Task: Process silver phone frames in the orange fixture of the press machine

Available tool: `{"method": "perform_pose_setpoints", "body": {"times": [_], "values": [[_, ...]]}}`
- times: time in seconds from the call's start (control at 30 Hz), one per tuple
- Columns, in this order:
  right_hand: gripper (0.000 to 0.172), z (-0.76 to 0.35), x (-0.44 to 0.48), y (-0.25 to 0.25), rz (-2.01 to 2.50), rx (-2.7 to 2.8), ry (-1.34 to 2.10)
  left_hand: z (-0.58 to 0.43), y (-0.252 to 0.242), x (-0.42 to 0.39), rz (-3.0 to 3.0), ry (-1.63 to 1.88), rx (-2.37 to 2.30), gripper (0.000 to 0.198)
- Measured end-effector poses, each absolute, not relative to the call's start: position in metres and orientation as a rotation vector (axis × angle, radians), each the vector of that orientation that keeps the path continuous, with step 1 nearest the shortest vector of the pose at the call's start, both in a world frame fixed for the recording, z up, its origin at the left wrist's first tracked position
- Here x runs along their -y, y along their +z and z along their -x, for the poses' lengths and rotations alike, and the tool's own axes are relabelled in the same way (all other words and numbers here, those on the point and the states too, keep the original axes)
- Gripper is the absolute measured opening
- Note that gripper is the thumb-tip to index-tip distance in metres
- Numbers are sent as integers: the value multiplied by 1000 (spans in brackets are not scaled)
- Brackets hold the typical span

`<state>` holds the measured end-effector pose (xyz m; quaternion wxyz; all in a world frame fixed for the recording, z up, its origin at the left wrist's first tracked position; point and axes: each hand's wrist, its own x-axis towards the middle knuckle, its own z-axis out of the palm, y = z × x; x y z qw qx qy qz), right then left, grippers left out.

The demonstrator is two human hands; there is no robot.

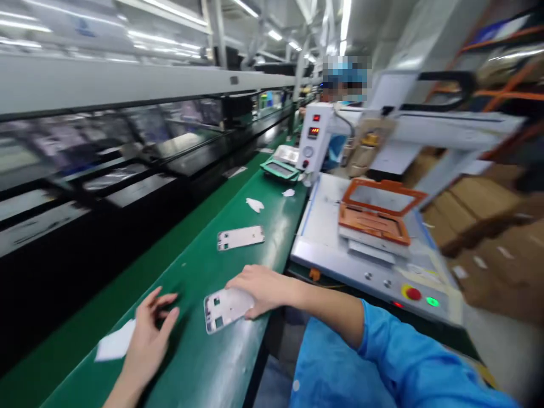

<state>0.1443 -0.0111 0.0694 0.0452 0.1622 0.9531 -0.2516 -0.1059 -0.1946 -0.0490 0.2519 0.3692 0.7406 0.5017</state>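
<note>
My right hand (259,288) grips the right end of a pale phone frame (227,309) with square cut-outs, at the near edge of the green bench (191,362). My left hand (151,328) hovers to the left, its fingers apart and slightly curled, with nothing in them. Beside and partly behind it lies a white paper piece (113,343). A second pale phone frame (241,238) rests on the bench farther along. Beyond that are a torn white scrap (255,204) and a smaller scrap (288,193).
On the right stands a white machine (323,249) carrying an open orange fixture (374,221), with a red button (412,293) at its front. A green fixture (280,169) sits near the control box (314,139). A black conveyor line (127,255) runs along the left; a co-worker sits ahead.
</note>
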Motion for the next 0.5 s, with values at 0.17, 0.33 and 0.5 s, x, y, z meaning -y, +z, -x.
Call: {"method": "perform_pose_setpoints", "body": {"times": [0.17, 0.33, 0.5], "values": [[60, -304, -58, 138, -1167, -2950, -493, 106, -59, 188, -1076, 1105, -2039, 95], [46, -439, -159, 192, -1809, -2676, -105, 102, -55, 183, -1239, 911, -2148, 95], [47, -470, -196, 187, -1751, -2504, -216, 108, -76, 189, -1365, 958, -2142, 88]]}}
